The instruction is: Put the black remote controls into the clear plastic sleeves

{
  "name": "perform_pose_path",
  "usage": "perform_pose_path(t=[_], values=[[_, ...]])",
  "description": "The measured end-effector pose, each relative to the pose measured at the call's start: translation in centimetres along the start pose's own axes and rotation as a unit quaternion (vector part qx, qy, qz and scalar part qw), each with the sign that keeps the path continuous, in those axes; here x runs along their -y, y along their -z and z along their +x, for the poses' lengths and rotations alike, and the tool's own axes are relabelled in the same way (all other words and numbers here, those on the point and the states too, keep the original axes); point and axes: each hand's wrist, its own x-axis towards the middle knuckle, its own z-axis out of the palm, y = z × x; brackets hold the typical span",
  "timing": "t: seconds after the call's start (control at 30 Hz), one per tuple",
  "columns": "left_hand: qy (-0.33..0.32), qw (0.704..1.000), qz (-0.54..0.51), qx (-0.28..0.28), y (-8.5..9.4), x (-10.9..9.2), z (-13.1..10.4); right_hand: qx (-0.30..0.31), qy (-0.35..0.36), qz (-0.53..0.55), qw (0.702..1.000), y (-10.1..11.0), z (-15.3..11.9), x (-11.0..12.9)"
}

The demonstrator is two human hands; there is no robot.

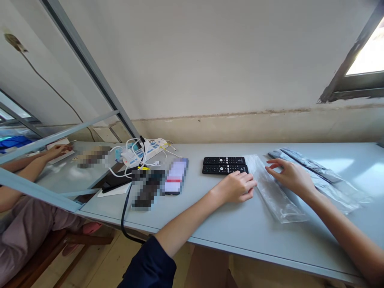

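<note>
Two black remote controls lie side by side on the table, the rear remote [223, 160] and the front remote [220, 169]. My left hand [238, 187] is at the right end of the front remote, its fingers curled; whether they hold anything is hidden. Just right of it lies a flat clear plastic sleeve [277, 196]. Above the sleeve's right side is my right hand [289, 175], fingers apart and holding nothing. Beyond that hand, more remotes in clear plastic bags [312, 164] lie on the table.
A phone [176, 176], a blurred dark object [148, 190] and a white power strip [154, 150] with tangled cables occupy the table's left part. A metal frame [99, 84] rises there. Further left, another person's hands [58, 151] rest at an adjoining table.
</note>
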Motion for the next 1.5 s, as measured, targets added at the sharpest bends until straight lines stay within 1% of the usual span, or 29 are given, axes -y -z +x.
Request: perform_pose_path(t=[0.13,0.33,0.5,0.6,0.87,1.03,1.2,1.37,1.5], values=[[-0.013,1.000,-0.012,0.007,0.1,-0.4,0.1,0.007,-0.023,-0.002,1.000,0.0,0.0,-0.1],[-0.037,0.999,-0.038,0.010,-0.4,-1.0,0.1,-0.001,-0.011,-0.011,1.000,-0.4,-0.1,-0.3],[-0.031,0.999,-0.035,0.012,-0.4,-1.0,0.0,0.014,0.004,-0.005,1.000,-0.8,-0.1,-0.6],[-0.030,0.999,-0.034,0.017,-0.3,-1.0,0.1,0.013,0.016,0.000,1.000,-1.0,-0.1,-0.9],[-0.028,0.999,-0.037,0.012,-0.3,-1.1,0.1,0.048,-0.028,-0.006,0.998,-0.6,-0.1,-0.2],[-0.024,0.999,-0.041,0.011,-0.3,-1.1,0.1,0.045,-0.010,0.006,0.999,-0.8,0.0,-0.6],[-0.011,0.999,-0.038,0.025,-0.4,-1.2,0.0,0.042,-0.001,-0.002,0.999,-1.0,0.0,-1.0],[0.013,0.999,-0.027,0.030,-0.5,-1.1,0.1,0.064,-0.018,0.000,0.998,-0.8,0.1,-0.9],[0.017,0.999,-0.026,0.028,-0.2,-0.9,0.2,0.059,-0.005,0.009,0.998,-0.7,0.2,-0.9]])
